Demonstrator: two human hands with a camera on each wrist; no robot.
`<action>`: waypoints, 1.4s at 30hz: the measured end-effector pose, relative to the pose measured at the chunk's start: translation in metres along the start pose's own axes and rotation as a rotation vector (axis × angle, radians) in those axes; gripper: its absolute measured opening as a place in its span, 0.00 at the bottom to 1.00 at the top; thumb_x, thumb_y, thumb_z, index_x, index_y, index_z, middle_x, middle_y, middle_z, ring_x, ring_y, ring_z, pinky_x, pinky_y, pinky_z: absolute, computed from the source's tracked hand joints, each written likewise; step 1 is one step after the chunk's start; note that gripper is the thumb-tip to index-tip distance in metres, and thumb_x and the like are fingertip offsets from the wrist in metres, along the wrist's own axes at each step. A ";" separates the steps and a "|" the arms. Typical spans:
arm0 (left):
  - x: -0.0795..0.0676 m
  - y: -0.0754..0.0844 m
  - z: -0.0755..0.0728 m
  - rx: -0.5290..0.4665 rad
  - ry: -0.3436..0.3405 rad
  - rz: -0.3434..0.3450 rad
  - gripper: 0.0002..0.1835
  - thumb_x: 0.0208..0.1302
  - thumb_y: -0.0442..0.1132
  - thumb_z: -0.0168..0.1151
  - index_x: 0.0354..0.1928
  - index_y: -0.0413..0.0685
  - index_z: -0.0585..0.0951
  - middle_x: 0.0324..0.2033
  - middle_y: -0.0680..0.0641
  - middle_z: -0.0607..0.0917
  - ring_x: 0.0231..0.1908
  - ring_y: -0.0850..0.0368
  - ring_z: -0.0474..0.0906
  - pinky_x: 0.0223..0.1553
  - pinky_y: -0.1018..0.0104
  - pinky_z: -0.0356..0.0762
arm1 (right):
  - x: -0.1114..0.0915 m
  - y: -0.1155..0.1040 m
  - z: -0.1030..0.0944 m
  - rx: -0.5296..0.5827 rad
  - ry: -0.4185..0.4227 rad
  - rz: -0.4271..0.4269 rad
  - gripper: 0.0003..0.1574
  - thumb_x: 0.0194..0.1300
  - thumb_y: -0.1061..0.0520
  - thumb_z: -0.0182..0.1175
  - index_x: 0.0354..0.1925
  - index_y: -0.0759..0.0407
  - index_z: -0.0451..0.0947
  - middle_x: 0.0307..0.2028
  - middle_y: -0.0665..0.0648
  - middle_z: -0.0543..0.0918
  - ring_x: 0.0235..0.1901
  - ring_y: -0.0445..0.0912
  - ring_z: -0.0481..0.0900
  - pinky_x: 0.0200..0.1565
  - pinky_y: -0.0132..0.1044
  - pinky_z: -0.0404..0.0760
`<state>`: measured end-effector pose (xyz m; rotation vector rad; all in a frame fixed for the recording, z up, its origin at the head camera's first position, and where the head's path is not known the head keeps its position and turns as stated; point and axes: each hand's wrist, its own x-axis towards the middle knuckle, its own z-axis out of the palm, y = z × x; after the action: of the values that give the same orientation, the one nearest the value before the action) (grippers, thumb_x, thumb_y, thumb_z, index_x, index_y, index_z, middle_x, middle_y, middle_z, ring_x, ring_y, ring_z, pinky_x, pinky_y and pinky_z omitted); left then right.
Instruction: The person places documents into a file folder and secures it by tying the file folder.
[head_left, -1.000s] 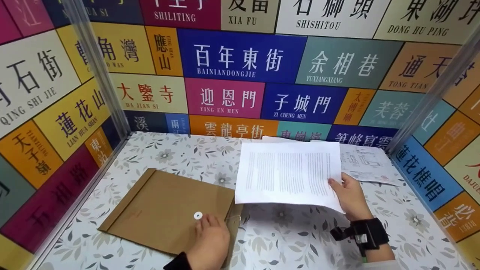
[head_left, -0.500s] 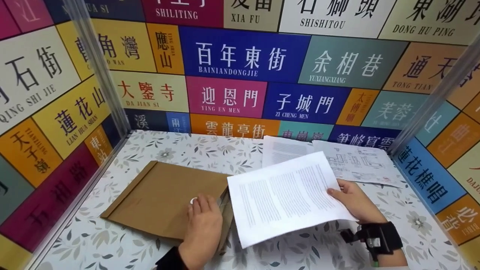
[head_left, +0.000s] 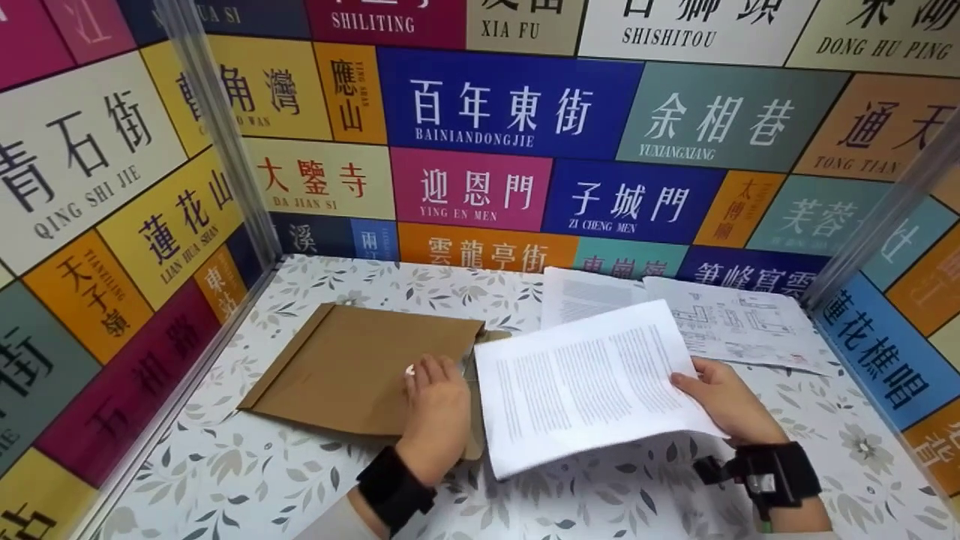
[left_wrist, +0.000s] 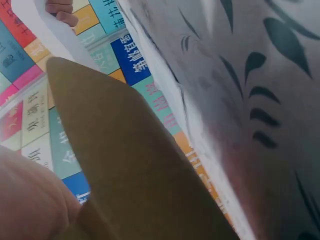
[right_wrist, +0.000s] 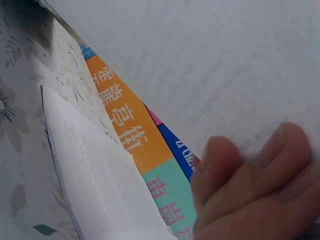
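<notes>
A brown kraft document envelope (head_left: pixel 352 367) lies at the left of the table, its mouth turned to the right. My left hand (head_left: pixel 439 412) grips it by that mouth edge, fingers on top beside a small white button (head_left: pixel 409 370); the thumb is hidden. The envelope's flap (left_wrist: pixel 125 150) fills the middle of the left wrist view. In my right hand (head_left: pixel 731 397) are printed white sheets (head_left: pixel 581 382), pinched at their right edge and tilted above the table. Their left edge is right by the envelope's mouth. The right wrist view shows curled fingers (right_wrist: pixel 250 185) against the paper.
Behind the held sheets, more printed paper (head_left: pixel 589 296) and a sheet with diagrams (head_left: pixel 750 326) lie at the back right. A leaf-patterned cloth (head_left: pixel 187 465) covers the table. Walls of colourful place-name signs (head_left: pixel 510 97) enclose the back and both sides.
My right hand has lowered and tilted the sheets, bringing their left edge to the envelope's mouth and uncovering the papers behind. The left hand has shifted the envelope slightly farther back, holding its mouth edge.
</notes>
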<state>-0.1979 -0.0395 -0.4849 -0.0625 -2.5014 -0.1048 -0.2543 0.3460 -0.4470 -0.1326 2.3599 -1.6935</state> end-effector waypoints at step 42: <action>-0.002 0.025 0.019 -0.194 -0.142 0.088 0.20 0.63 0.20 0.55 0.58 0.26 0.78 0.52 0.31 0.83 0.56 0.37 0.79 0.60 0.38 0.74 | 0.046 0.028 0.198 0.221 0.291 -0.072 0.22 0.76 0.65 0.55 0.64 0.73 0.73 0.48 0.68 0.86 0.38 0.51 0.87 0.39 0.43 0.88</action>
<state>-0.2058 -0.0124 -0.5003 -0.2680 -2.6179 -0.3165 -0.2494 0.1631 -0.5395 0.0735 2.3629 -2.1215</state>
